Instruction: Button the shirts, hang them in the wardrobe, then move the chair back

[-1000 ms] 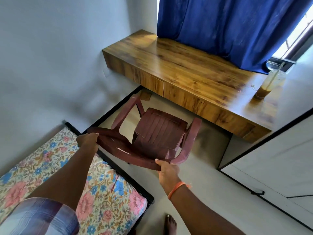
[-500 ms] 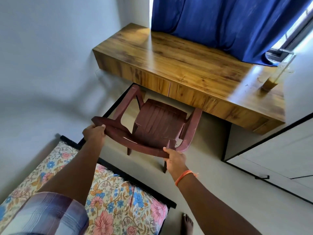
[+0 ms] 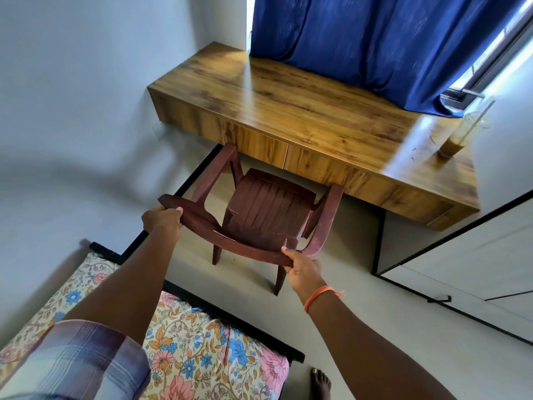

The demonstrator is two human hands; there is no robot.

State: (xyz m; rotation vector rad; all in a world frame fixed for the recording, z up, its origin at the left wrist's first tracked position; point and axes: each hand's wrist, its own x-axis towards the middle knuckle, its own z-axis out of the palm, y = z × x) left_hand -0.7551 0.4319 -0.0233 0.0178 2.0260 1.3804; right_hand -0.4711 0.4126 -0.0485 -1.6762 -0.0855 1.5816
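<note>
Compared with the frame one second earlier, the chair [image 3: 271, 209] stands closer to the wooden desk [image 3: 317, 111], its front armrest tips now meeting the desk's front edge, and the floral mattress [image 3: 202, 350] has dropped lower in the frame.

Head view: both arms reach forward to the curved top rail of the maroon plastic chair. Left hand [image 3: 163, 219] is curled around the rail's left end, fingers wrapped over the edge. Right hand [image 3: 302, 269] pinches the rail's right end, thumb on top and fingers underneath; an orange wrist thread [image 3: 321, 295] shows. The rear legs appear to rest on the pale floor. A blue curtain [image 3: 375, 44] hangs over the desk, where a cup with a straw [image 3: 458, 137] stands at the right end. Wardrobe doors [image 3: 476, 261] lie right of the chair.
</note>
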